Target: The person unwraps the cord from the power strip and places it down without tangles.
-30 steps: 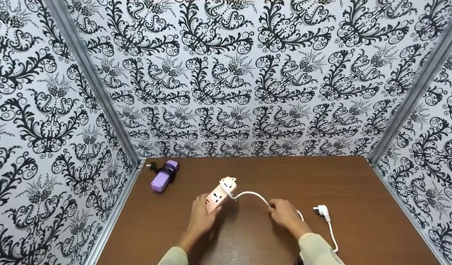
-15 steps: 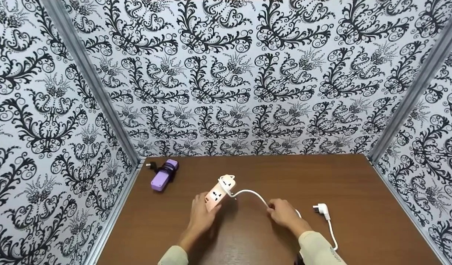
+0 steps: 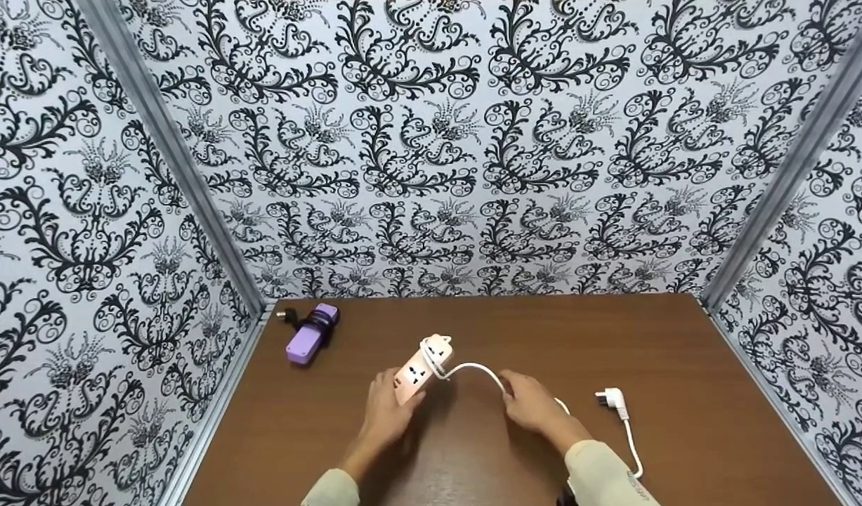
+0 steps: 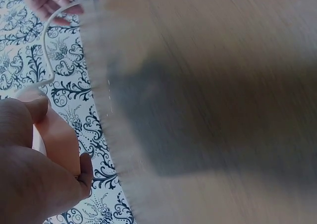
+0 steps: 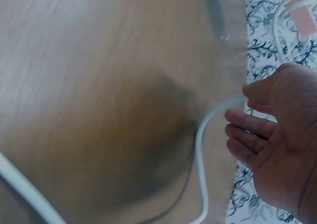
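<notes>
My left hand (image 3: 388, 411) grips the near end of a pink and white power strip (image 3: 414, 374), holding it tilted above the table. White cord (image 3: 474, 365) loops around the strip's far end and arcs over to my right hand (image 3: 532, 404), which pinches it between thumb and forefinger. In the right wrist view the other fingers (image 5: 246, 144) are loosely bent, and the cord (image 5: 199, 154) runs on down toward the table. The cord's white plug (image 3: 615, 400) lies on the table to the right. From the left wrist, the strip's pink underside (image 4: 59, 142) shows between thumb and fingers.
A purple power strip (image 3: 305, 342) wrapped in black cord lies at the table's back left, its black plug (image 3: 288, 316) beside it. Patterned walls (image 3: 431, 176) enclose the brown table (image 3: 578, 330) at the back and both sides. Something dark (image 3: 565, 497) shows beside the right sleeve.
My right hand has moved slightly left and up with the cord, closer to the power strip. My left hand and the strip stay nearly in place.
</notes>
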A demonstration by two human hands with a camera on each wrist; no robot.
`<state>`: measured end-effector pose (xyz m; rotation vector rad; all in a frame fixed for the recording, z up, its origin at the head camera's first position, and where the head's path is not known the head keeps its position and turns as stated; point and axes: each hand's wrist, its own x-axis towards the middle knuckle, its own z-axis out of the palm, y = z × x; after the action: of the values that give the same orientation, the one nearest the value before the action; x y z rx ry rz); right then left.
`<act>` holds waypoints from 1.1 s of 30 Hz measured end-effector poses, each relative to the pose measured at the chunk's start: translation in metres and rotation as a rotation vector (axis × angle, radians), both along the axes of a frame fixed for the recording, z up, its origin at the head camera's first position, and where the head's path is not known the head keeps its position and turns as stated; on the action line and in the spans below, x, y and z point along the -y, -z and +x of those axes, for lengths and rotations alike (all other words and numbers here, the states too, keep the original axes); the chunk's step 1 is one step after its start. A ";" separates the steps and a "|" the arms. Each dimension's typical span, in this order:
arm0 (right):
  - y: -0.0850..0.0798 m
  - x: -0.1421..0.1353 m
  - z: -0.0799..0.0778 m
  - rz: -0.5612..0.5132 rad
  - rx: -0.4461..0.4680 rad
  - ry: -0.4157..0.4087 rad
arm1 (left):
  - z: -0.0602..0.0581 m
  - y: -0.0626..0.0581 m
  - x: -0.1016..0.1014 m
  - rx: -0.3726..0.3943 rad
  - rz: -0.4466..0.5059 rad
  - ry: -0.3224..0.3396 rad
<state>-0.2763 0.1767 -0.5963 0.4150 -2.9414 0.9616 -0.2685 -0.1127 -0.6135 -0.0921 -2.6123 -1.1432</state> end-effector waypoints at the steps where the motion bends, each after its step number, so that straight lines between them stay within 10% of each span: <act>1: -0.002 0.003 -0.001 -0.002 -0.021 -0.005 | 0.000 0.000 0.000 -0.001 0.000 0.004; 19: -0.016 0.048 -0.001 0.092 -0.259 -0.134 | 0.010 -0.017 -0.016 -0.070 -0.028 0.096; 33: -0.022 0.048 0.002 0.058 -0.442 -0.153 | 0.004 -0.009 -0.010 -0.102 -0.067 0.051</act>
<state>-0.2747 0.1284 -0.5744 0.7545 -2.5673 0.6864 -0.2646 -0.1024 -0.6047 -0.2256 -2.5717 -1.0394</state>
